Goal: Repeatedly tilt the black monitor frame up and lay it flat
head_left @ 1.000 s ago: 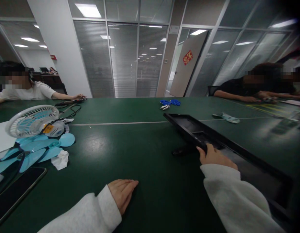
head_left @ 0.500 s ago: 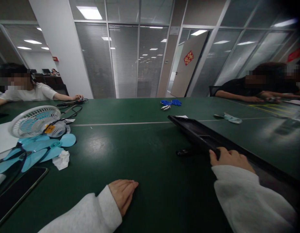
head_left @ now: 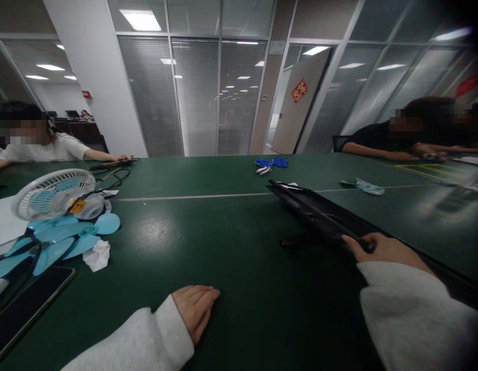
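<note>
My right hand (head_left: 381, 247) grips the near edge of a long black tray (head_left: 319, 211), thumb on top, holding it tilted above the green table (head_left: 223, 242). A small dark object (head_left: 296, 240) lies on the table under the tray's edge. My left hand (head_left: 194, 304) lies flat on the table at the bottom centre, fingers stretched out and together, holding nothing. Both arms wear pale grey sleeves.
At left are a white desk fan (head_left: 55, 193), light blue fan blades (head_left: 56, 242), a crumpled tissue (head_left: 96, 254) and a dark phone (head_left: 26, 309). Blue gloves (head_left: 273, 163) and a pale mask (head_left: 363, 186) lie further back. Other people sit at far left (head_left: 37, 144) and far right (head_left: 416, 134).
My right hand has drawn the black tray to the right and tipped it flatter, nearly edge-on to me. My left hand has stayed still.
</note>
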Tool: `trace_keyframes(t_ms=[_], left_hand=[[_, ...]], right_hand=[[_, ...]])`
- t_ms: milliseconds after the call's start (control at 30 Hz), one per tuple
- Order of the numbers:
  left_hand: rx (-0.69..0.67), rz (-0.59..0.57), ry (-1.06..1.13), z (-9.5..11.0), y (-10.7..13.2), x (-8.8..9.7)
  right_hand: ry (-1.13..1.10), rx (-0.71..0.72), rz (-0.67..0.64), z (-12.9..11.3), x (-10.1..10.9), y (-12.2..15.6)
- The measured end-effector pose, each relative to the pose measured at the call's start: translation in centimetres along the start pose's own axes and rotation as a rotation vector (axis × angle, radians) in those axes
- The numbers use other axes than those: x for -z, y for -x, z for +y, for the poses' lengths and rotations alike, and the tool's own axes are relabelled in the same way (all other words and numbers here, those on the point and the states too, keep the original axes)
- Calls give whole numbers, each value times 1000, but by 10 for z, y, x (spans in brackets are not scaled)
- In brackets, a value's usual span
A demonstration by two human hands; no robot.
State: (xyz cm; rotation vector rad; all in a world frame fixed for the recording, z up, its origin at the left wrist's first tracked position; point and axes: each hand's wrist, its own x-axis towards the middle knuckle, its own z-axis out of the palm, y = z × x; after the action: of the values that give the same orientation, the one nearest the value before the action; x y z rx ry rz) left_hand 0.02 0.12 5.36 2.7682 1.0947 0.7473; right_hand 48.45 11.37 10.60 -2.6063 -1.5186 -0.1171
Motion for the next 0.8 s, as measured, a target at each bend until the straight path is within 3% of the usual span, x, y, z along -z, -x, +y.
trace_keyframes(t_ms=[367,800], left_hand=[[3,4,-2,1,1,1],[0,-3,-4,1,0,0]], right_hand=[[45,-39,95,9,-3,0],[26,-47,1,22,-15,-10]])
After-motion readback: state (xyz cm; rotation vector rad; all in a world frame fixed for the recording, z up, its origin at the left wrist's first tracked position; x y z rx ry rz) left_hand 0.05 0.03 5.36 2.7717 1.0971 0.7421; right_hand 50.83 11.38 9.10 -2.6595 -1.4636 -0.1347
